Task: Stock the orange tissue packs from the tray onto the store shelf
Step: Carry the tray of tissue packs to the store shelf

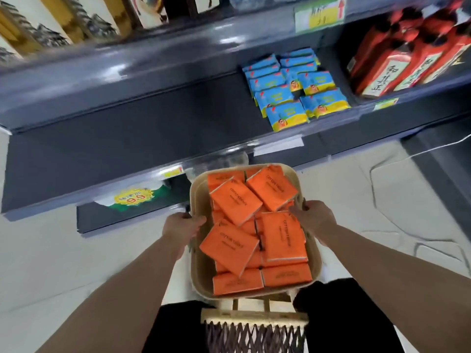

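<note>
Before the shelf (102,154) edge | left hand (182,226), right hand (314,216): fingers grasp tray (197,263) side rims

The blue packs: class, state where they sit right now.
In the head view, the blue packs lie stacked on the dark shelf, right of centre, just left of the red boxes, beyond the tray.

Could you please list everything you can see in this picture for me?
Shelf: one, dark grey, straight ahead.
Tray: one, beige, in front of it.
Orange tissue packs: a pile, count unclear, orange, in the tray.
Blue-and-yellow packs: about ten, stacked on the shelf, right of centre.
Red boxes: several, far right.
Gold-and-white packages: several, top left.
Price labels: a few, yellow-green, shelf edges.
Woven basket: one, beige and dark, beneath the tray.
Left hand: grips the tray's left rim.
Right hand: grips its right rim.
</note>
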Demonstrator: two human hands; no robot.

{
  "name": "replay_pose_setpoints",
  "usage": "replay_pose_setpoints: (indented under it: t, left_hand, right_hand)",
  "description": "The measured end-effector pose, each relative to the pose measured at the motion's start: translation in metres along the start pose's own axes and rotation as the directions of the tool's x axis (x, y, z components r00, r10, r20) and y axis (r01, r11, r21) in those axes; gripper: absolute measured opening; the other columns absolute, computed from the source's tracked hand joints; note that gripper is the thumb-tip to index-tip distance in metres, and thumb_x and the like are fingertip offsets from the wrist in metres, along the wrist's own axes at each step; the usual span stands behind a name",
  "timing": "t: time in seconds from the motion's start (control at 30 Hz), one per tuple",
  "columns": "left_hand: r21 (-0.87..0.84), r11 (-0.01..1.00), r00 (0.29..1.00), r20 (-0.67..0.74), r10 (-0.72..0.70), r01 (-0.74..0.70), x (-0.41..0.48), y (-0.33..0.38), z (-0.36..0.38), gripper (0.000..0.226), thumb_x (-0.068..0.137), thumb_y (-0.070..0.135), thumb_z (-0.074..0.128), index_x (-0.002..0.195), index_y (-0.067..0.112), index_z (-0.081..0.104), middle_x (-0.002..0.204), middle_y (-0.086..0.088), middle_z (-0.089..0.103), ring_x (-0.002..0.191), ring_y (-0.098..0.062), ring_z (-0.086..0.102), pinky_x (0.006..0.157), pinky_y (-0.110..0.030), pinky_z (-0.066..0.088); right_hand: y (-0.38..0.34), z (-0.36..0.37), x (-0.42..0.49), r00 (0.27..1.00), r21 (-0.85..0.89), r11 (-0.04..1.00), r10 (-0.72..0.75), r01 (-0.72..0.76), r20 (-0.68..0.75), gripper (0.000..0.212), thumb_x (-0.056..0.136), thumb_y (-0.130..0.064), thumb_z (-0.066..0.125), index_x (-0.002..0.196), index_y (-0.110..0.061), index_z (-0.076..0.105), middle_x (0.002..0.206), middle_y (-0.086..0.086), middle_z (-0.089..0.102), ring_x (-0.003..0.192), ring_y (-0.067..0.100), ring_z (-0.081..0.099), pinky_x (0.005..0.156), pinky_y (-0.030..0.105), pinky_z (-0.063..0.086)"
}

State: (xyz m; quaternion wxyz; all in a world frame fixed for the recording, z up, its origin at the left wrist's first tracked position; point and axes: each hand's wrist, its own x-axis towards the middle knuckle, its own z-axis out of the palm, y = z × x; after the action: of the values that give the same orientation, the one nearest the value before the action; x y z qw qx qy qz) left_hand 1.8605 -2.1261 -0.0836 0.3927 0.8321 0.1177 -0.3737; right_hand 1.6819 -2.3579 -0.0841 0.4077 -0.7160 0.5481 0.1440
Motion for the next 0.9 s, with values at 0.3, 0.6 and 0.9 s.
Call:
replay_pose_setpoints:
  t: [0.3,0.6,0.9]
  left_hand:
    - [-0.027,0.998,0.995,-0.081,-0.052,0.050,0.099,-0.067,0.076,0.014,0.078,0.016,0.072,0.077,0.006,0.062,0.065,-0.009,0.061,0.060,-0.024,0.056,0.066,-0.036,0.050]
    - [-0.094,0.995,0.987,-0.160,0.025,-0.041,0.139,-0.125,0.117,0.007,0.078,0.011,0.066,0.082,0.006,0.062,0.067,-0.009,0.062,0.064,-0.025,0.057,0.058,-0.027,0.044]
    - [0.161,0.982,0.992,-0.068,0.107,-0.095,0.143,-0.110,0.108,0.019,0.076,0.018,0.066,0.087,0.002,0.064,0.081,-0.017,0.068,0.073,-0.033,0.067,0.072,-0.045,0.059]
  right_hand:
    - [0.042,0.074,0.116,0.998,-0.042,0.997,-0.067,0.066,-0.013,0.038,0.085,-0.046,0.057,0.058,-0.021,0.049,0.065,0.003,0.058,0.072,0.026,0.057,0.054,0.028,0.037]
    - [0.074,0.131,0.172,0.976,-0.072,0.977,-0.206,0.201,-0.072,0.041,0.091,-0.047,0.051,0.060,-0.021,0.053,0.064,0.003,0.056,0.067,0.024,0.056,0.051,0.025,0.033]
    - [0.065,0.132,0.163,0.956,-0.309,0.910,-0.294,0.276,-0.010,0.048,0.086,-0.033,0.053,0.127,-0.009,0.049,0.128,0.016,0.051,0.115,0.035,0.052,0.089,0.035,0.044]
